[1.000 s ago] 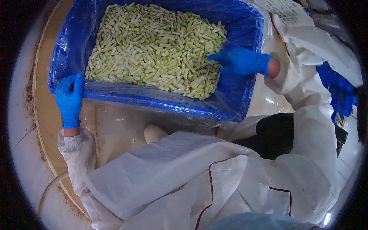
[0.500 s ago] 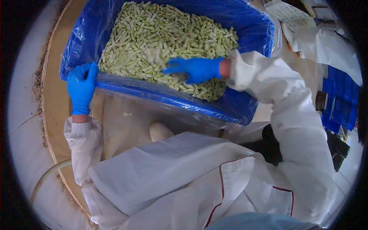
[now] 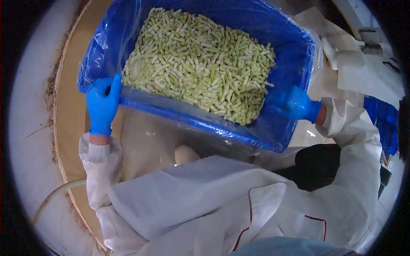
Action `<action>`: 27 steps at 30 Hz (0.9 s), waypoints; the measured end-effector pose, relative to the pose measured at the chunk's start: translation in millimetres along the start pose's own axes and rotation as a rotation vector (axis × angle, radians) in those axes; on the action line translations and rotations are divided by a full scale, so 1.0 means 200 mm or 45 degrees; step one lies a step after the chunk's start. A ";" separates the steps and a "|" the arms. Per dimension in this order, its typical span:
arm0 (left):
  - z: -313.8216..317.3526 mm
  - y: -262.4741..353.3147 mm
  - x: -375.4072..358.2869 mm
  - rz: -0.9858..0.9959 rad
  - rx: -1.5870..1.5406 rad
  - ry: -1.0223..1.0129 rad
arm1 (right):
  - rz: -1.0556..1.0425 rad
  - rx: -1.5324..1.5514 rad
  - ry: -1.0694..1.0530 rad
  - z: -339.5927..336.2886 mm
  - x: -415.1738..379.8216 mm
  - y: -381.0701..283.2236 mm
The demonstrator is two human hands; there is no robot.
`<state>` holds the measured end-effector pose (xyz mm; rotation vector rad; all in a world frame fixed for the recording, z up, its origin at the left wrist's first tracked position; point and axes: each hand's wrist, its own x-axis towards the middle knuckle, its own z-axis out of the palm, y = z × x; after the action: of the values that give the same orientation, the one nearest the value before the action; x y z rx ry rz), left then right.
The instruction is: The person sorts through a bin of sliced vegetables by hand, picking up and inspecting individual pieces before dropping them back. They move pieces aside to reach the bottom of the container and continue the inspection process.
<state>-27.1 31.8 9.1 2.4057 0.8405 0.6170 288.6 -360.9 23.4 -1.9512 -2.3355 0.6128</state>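
Observation:
A blue plastic crate (image 3: 166,112) lined with clear plastic film (image 3: 102,49) holds a wide bed of pale green cut vegetable strips (image 3: 200,64). My left hand (image 3: 103,102), in a blue glove, is closed over the crate's near left corner, thumb along the rim and film. On the other side, my right hand (image 3: 301,104), gloved the same way, is at the crate's right end, apart from the strips. Motion smears its fingers, which overlap the blue wall there.
Tan board (image 3: 70,141) runs along the left, beside a pale wall with a hose (image 3: 64,187). Blue bins (image 3: 382,121) and white sheets (image 3: 367,72) lie to the right. A light boot tip (image 3: 185,154) shows below the crate.
My right hand has moved right, off the strips to the crate's right end. My left hand keeps its hold at the corner. The view has shifted slightly.

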 end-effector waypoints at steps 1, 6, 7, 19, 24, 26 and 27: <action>0.00 0.02 0.01 -0.077 -0.065 -0.009 | 0.003 0.001 0.028 -0.01 0.02 -0.01; 0.02 0.06 0.07 -0.285 0.085 -0.035 | -0.049 0.025 0.099 0.02 -0.03 0.00; 0.03 0.08 0.07 -0.261 0.158 0.011 | -0.053 0.022 0.101 0.02 -0.04 -0.02; 0.09 0.09 0.12 -0.421 0.570 0.139 | -0.195 0.254 0.067 0.07 -0.05 0.04; 0.05 0.13 0.12 -0.461 0.594 0.074 | 0.071 0.127 -0.259 -0.06 0.00 -0.06; 0.07 0.08 0.11 -0.389 0.560 0.153 | 0.072 0.185 -0.175 0.10 -0.06 0.00; 0.07 0.07 0.11 -0.413 0.552 0.143 | 0.069 0.209 -0.143 0.15 -0.08 0.04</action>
<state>3.1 33.2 12.2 2.5352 1.5075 0.4809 291.6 -383.6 -2.2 -1.9602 -2.2178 0.9099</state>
